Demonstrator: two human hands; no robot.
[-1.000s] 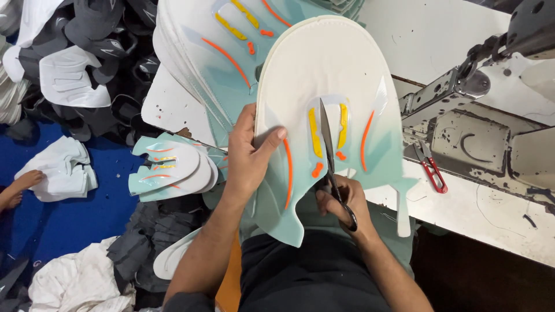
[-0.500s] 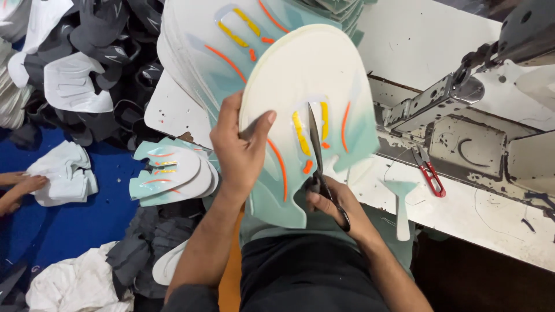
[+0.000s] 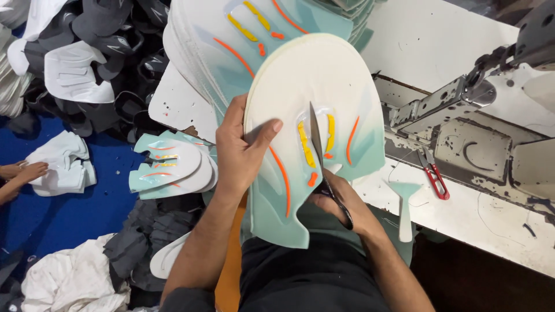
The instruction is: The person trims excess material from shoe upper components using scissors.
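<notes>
left hand gripping mint shoe-upper panel; right hand closing around scissors, blades trimming best held steady along yellow stripe.

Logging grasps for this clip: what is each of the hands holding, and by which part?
The left hand grips the mint-and-white shoe upper panel by its left edge. The right hand holds scissors by the handles, blades pointing up over the panel.

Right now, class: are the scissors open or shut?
Cannot tell: the scissors show as one thin blade edge over the shoe upper piece; the right hand hides the handles.
</notes>
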